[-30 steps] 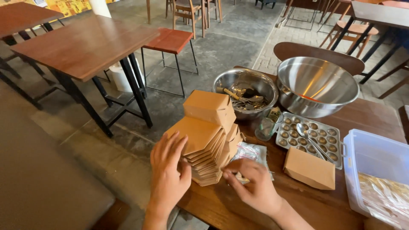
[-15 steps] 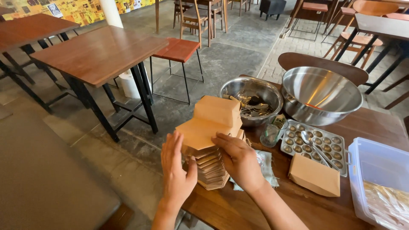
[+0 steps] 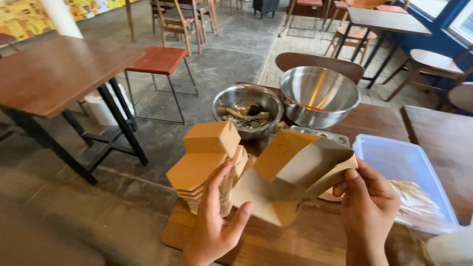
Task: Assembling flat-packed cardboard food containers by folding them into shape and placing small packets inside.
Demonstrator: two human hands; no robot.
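Both of your hands are on one brown cardboard box (image 3: 295,172), held up in front of you above the near edge of the wooden table (image 3: 315,241). Your left hand (image 3: 214,224) pinches its lower left flap, thumb on the front near the bottom and fingers running up behind the panel. Your right hand (image 3: 369,207) closes on the right edge, thumb pressed over the rim and fingers wrapped underneath. Neither hand is fully clenched; each has just enough hold to keep a panel steady. Held at opposite sides like that, the box hangs half-opened, its grey inner face turned toward you and its mouth gaping, which looks like the reason for gripping it by the edges rather than the flat faces.

Just behind your left hand stands the stack of flat-folded boxes (image 3: 207,162), fanned and leaning, close enough that your fingers nearly brush it. Beyond it sits a small steel bowl (image 3: 248,106) holding utensils, and beside that a larger, mostly empty steel bowl (image 3: 320,93). A metal tray (image 3: 320,134) peeks out behind the held box. To your right a clear plastic tub (image 3: 404,167) sits with a plastic bag inside.
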